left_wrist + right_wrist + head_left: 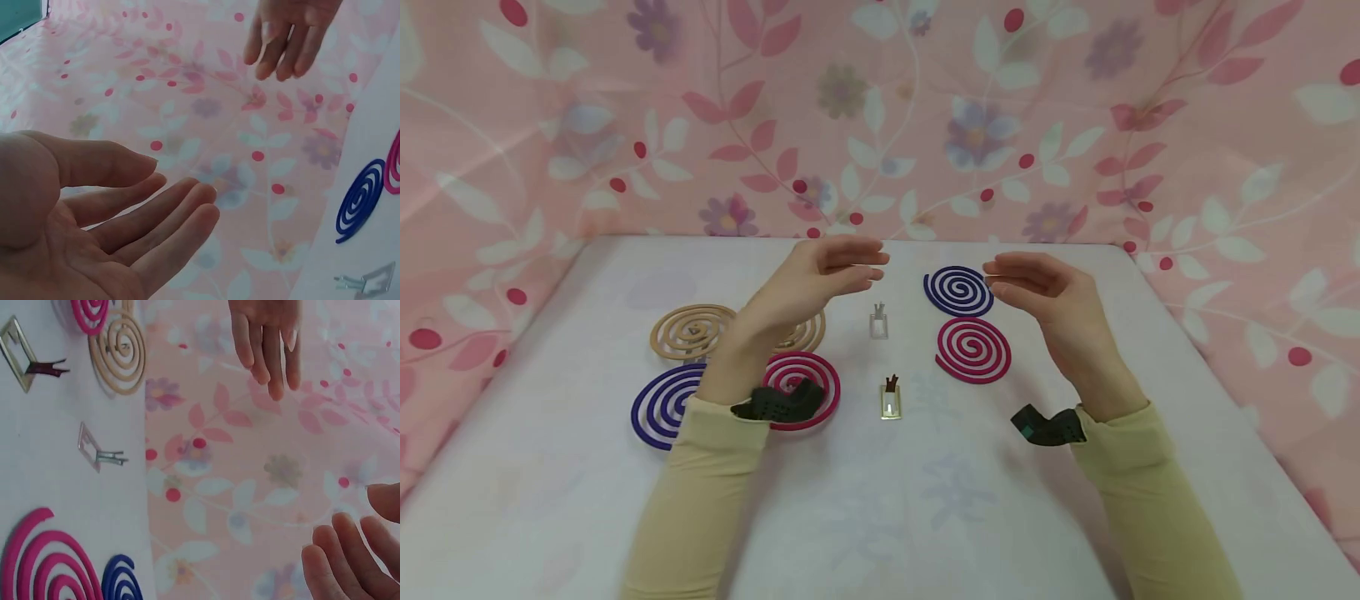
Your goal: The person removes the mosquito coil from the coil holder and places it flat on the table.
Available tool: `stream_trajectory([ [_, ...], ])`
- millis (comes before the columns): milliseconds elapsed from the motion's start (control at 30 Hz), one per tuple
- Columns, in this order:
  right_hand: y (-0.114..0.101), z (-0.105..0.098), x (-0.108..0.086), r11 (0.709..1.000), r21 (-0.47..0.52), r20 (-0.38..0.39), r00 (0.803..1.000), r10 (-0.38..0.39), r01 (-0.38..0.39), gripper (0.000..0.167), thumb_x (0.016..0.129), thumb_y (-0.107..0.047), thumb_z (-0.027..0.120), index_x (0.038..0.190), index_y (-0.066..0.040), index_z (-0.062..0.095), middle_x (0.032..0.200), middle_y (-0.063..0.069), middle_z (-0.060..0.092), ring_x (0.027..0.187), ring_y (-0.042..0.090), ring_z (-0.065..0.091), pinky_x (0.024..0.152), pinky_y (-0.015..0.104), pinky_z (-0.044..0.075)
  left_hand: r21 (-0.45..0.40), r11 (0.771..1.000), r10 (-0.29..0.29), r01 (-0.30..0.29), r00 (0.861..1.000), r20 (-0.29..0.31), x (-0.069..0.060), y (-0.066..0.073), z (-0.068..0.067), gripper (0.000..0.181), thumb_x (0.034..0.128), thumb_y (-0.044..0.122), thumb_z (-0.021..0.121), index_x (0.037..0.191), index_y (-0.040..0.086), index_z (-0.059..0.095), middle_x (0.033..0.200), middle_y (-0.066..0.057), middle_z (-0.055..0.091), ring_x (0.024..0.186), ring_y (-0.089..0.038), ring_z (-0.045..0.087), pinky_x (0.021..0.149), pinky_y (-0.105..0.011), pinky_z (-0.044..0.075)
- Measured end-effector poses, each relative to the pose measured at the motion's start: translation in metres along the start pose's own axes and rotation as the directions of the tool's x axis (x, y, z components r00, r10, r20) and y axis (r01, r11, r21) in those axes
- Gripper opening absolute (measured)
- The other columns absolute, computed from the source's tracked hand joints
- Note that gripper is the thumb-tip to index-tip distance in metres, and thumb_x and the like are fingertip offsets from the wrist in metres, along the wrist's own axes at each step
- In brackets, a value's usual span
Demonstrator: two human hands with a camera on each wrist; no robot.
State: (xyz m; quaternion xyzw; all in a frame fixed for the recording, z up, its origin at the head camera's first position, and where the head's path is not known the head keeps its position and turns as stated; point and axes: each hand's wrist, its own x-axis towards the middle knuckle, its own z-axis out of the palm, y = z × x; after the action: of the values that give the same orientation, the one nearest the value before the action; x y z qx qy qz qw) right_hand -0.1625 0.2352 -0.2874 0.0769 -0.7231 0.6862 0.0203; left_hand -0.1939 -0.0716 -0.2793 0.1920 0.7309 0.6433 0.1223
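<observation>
My left hand hovers over the left-middle of the table with its fingers loosely extended, holding nothing. My right hand is raised at the right, fingers relaxed and nothing in them. Near its fingertips in the head view lies a dark blue mosquito coil, with a pink mosquito coil just in front. Between the hands are a small silver metal coil stand and a gold-coloured one, each with an upright prong. Both palms face inward in the wrist views.
At the left, partly behind my left arm, are a tan coil, a second tan coil, a blue coil and a pink coil. A white cloth covers the table. Pink floral fabric hangs behind.
</observation>
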Motion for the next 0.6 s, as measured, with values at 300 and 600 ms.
stream_trajectory([
  [300,0.003,0.032,-0.007,0.988,0.143,0.045,0.998,0.053,-0.059,0.04,0.094,-0.011,0.07,0.131,-0.002,0.06,0.128,0.008,0.067,0.12,0.02,0.063,0.101,0.021,0.049,0.061,0.993,-0.098,0.097,0.995,0.021,-0.04,-0.026,-0.034,0.045,0.1005,0.019,0.061,0.143,0.007,0.05,0.141,-0.01,0.058,0.127,-0.021,0.059,0.101,-0.027,0.052],
  [600,-0.002,0.041,-0.017,0.99,0.105,0.093,0.992,0.089,-0.099,0.04,0.096,-0.015,0.068,0.133,-0.005,0.059,0.137,0.01,0.06,0.124,0.022,0.06,0.104,0.021,0.048,0.012,0.994,-0.107,0.107,0.994,0.028,-0.075,-0.047,-0.056,0.045,0.1015,0.019,0.059,0.141,-0.001,0.05,0.135,-0.012,0.061,0.121,-0.016,0.063,0.101,-0.026,0.051],
])
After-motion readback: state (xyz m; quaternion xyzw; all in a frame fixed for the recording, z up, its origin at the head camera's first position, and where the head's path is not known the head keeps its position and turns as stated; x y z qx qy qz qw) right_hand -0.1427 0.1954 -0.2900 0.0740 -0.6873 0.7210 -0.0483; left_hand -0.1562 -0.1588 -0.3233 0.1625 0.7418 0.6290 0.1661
